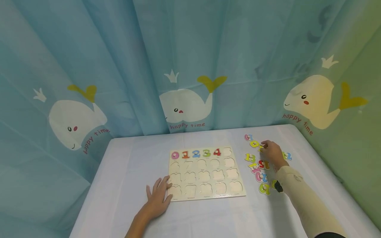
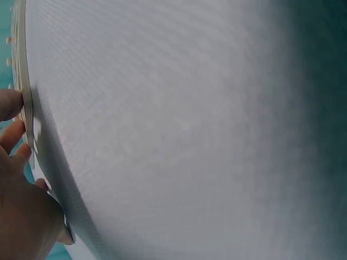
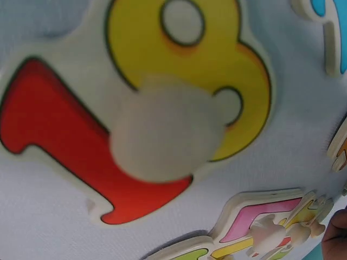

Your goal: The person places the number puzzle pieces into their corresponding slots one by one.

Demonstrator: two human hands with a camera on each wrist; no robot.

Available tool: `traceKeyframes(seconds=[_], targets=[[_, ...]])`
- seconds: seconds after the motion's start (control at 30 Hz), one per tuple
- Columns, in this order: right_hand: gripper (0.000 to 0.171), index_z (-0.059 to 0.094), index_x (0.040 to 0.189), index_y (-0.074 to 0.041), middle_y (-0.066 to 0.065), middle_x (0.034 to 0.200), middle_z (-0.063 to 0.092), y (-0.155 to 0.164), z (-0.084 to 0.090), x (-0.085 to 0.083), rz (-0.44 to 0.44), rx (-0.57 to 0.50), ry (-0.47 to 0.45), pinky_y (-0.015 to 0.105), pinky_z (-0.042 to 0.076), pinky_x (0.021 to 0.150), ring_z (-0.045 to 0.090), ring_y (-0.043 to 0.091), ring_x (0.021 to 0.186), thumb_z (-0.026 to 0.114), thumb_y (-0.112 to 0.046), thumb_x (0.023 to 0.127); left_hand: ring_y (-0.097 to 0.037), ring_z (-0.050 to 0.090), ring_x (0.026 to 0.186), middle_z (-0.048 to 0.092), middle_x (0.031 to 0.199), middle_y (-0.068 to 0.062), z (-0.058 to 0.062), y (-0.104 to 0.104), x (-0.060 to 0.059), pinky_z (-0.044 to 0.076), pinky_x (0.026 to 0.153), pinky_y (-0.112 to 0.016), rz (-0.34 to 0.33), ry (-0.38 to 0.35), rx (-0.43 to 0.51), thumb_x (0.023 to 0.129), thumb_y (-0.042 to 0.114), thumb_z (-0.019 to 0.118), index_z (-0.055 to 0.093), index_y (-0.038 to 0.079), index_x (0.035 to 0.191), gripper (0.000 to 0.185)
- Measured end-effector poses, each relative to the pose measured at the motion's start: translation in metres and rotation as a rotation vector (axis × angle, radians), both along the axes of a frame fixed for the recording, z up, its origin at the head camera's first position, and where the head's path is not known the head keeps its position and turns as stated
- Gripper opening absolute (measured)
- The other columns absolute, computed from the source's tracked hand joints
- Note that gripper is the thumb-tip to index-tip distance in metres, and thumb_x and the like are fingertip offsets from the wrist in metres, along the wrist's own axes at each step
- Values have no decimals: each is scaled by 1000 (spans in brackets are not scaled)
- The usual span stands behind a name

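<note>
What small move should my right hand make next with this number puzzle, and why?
Probably use your right hand to look for a single 5 among the loose number pieces and lift it, though I can't make one out. The board has digits 0 to 4 in its top row, the last slot there is empty, and that hand is over the pieces.

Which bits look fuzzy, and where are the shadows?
Right wrist view: the big knob is blurred; left wrist view: shadow beside the left hand, dark blur at the right; head view: faint shadow on the white tabletop beside the right sleeve.
</note>
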State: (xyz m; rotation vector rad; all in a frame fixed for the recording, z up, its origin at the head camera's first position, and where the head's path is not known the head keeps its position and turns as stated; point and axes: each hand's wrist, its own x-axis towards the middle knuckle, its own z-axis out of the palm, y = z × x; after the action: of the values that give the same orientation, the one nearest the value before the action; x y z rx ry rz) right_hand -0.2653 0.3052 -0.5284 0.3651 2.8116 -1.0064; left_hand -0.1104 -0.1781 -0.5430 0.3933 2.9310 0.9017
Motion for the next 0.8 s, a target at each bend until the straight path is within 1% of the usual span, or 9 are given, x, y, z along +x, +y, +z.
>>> traceKeyframes(seconds=[0.17, 0.27, 0.33, 0.43, 0.5, 0.63, 0.8], targets=[[40, 44, 131, 5, 25, 119, 48, 1, 3, 1, 3, -23, -1, 54, 38, 95, 46, 39, 106, 54, -7, 94, -40, 19, 135, 49, 135, -8, 0, 2, 0, -8, 97, -70, -6, -4, 12, 88, 14, 57, 35, 4, 140, 57], [39, 44, 131, 5, 25, 115, 49, 2, 3, 1, 7, -2, -9, 53, 40, 92, 47, 38, 102, 53, -6, 94, -40, 18, 136, 49, 135, -8, -1, 3, 0, -9, 97, -69, -11, -13, 8, 88, 14, 57, 34, 4, 141, 58], [39, 45, 130, 5, 24, 111, 51, 0, 4, 2, 3, 20, -5, 51, 42, 89, 48, 36, 98, 52, -10, 95, -39, 18, 136, 48, 136, -7, -1, 3, -1, -9, 97, -69, -15, -15, 2, 89, 15, 56, 33, 4, 141, 58], [40, 46, 128, 6, 23, 106, 53, -3, 6, 2, 7, 35, 25, 48, 44, 83, 50, 34, 91, 52, -16, 95, -39, 17, 136, 50, 134, -6, -2, 2, -1, -9, 97, -69, -12, -18, -1, 89, 15, 57, 32, 5, 142, 60], [42, 46, 126, 8, 24, 104, 54, -8, 8, 1, 30, 28, 51, 47, 45, 79, 51, 33, 88, 52, -19, 95, -39, 18, 136, 51, 133, -7, -1, 2, -1, -9, 97, -70, -10, -14, 5, 89, 14, 58, 32, 4, 142, 60], [41, 48, 122, 10, 25, 100, 58, -24, 9, -1, 122, 18, 120, 43, 47, 73, 54, 31, 83, 53, -19, 95, -39, 18, 136, 51, 133, -7, -2, 0, -2, -9, 97, -69, 0, -15, 4, 88, 13, 58, 33, 5, 142, 60], [36, 52, 117, 11, 17, 83, 63, -59, 7, -5, 223, 17, 224, 36, 46, 60, 56, 23, 65, 57, -15, 92, -39, 17, 136, 47, 137, -7, -3, 0, -2, -9, 97, -69, 4, -23, -1, 89, 13, 58, 35, 6, 141, 58]])
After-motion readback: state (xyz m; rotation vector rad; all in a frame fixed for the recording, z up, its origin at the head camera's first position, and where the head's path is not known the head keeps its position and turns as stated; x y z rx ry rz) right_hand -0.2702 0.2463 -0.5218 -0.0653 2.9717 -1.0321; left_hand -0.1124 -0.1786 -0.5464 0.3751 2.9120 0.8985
